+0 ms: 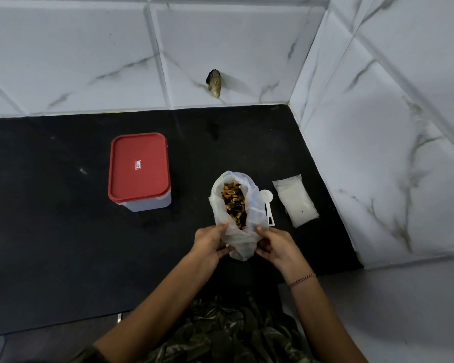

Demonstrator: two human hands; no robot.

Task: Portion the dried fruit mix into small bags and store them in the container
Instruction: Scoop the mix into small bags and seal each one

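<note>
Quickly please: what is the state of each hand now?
Left hand: pinches the near edge of the plastic bag.
Right hand: pinches the same bag.

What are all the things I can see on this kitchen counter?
container: one, whitish with a red lid on it, left on the counter
big bag: one, clear plastic, open, middle of the counter
dried fruit mix: one lot, brown and orange, inside the big bag
scoop: one, white, just right of the big bag
small bags: one flat pile, clear, number hidden, right of the scoop
counter: one, black
wall tiles: white with grey veins, behind and at right
dark object: one, on the back wall, cannot tell what
bracelet: one, reddish, right wrist
left hand: grips the big bag's near left edge
right hand: grips its near right edge
</note>
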